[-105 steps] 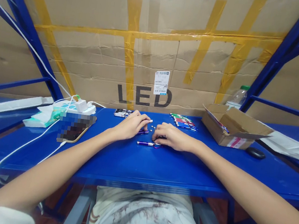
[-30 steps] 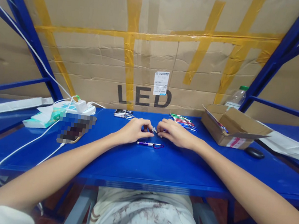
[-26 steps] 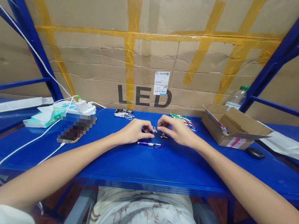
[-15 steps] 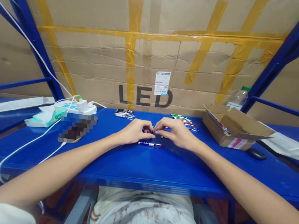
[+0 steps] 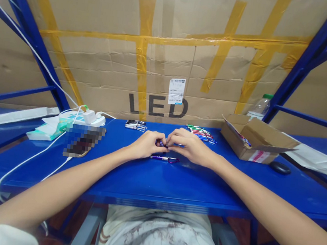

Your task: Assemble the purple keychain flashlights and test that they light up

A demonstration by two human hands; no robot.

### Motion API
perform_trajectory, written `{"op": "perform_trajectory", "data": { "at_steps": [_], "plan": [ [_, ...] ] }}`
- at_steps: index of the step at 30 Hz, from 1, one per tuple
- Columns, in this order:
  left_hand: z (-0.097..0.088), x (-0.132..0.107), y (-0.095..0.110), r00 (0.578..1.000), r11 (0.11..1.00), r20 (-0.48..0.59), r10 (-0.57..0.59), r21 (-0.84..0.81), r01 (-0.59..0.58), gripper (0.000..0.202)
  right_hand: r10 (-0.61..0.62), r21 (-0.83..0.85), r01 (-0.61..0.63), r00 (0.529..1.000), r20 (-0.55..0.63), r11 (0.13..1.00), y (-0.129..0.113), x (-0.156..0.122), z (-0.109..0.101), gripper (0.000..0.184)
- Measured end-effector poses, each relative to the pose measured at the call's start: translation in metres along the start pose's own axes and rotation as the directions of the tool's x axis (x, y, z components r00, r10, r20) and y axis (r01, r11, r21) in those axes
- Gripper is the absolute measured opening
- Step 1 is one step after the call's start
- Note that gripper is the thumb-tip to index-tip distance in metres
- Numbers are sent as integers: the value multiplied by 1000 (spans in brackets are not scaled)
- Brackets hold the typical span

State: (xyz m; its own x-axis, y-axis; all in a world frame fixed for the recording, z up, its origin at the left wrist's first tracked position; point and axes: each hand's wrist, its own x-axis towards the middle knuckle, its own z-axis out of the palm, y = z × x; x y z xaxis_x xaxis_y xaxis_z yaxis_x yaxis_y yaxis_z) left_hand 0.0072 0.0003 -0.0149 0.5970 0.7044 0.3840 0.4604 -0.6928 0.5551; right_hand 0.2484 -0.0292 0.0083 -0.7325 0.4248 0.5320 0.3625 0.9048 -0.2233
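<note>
Two bare forearms reach forward over the blue table [image 5: 155, 187] and angle inward; the left hand [image 5: 148, 143] and the right hand [image 5: 189, 146] meet at the fingertips near its middle, backs turned up, knuckles bent. The left thumb and forefinger curl round and clamp a small purple piece [image 5: 162, 143], which sits between them with its shape mostly hidden; the right thumb and fingers bend toward the same piece, their tips close together, though whether they grip anything I cannot tell.

One purple pen [image 5: 158, 158] with a looped strap [image 5: 174, 161] lies flat and crosswise on the table, just on the wearer's side of the thumbs, held by neither hand. Black and white pens [image 5: 135, 125] lie bunched beyond the left hand; green, red and blue pens [image 5: 201, 134] form a slanted row beyond the right; farther right stands an open cardboard box [image 5: 245, 152], with a black mouse [image 5: 280, 167] beside it; well to the left lies a phone [image 5: 86, 145].
</note>
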Motion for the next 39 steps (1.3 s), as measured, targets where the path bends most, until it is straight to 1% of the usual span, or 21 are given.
{"op": "perform_trajectory", "data": {
  "at_steps": [3,5,8,11,14,17,22,25,31,34,39],
  "plan": [
    [0,0,0,999,999,8,41,15,-41,20,75,-50,-77,997,-30,996,1,0,-5,12],
    [0,0,1,997,997,12,74,28,-74,19,132,-104,-133,991,-17,986,6,-1,-7,13],
    [-1,0,3,994,993,12,112,37,-112,17,161,-168,-142,981,105,976,18,-5,-9,10],
    [-2,0,4,994,993,14,108,55,-108,17,180,-203,-135,958,223,970,28,-8,-7,11],
    [-2,0,4,994,992,22,103,71,-104,15,203,-223,-142,939,277,964,30,-8,-6,12],
    [-1,-1,3,993,990,30,117,71,-119,15,224,-234,-158,931,290,959,29,-8,-4,11],
    [-1,-1,3,991,988,34,132,75,-134,15,261,-245,-195,926,273,950,30,-8,-2,8],
    [-1,0,3,991,989,32,129,74,-131,15,274,-244,-211,925,264,947,31,-10,0,11],
    [-2,-1,4,993,990,39,115,78,-118,14,260,-173,-221,933,250,960,29,-12,-1,14],
    [-3,-1,5,993,991,39,111,76,-114,14,244,-113,-225,949,201,968,26,-10,-4,13],
    [-1,0,4,999,998,16,50,47,-51,15,231,15,-232,972,46,973,16,-3,-7,9]
  ]
}}
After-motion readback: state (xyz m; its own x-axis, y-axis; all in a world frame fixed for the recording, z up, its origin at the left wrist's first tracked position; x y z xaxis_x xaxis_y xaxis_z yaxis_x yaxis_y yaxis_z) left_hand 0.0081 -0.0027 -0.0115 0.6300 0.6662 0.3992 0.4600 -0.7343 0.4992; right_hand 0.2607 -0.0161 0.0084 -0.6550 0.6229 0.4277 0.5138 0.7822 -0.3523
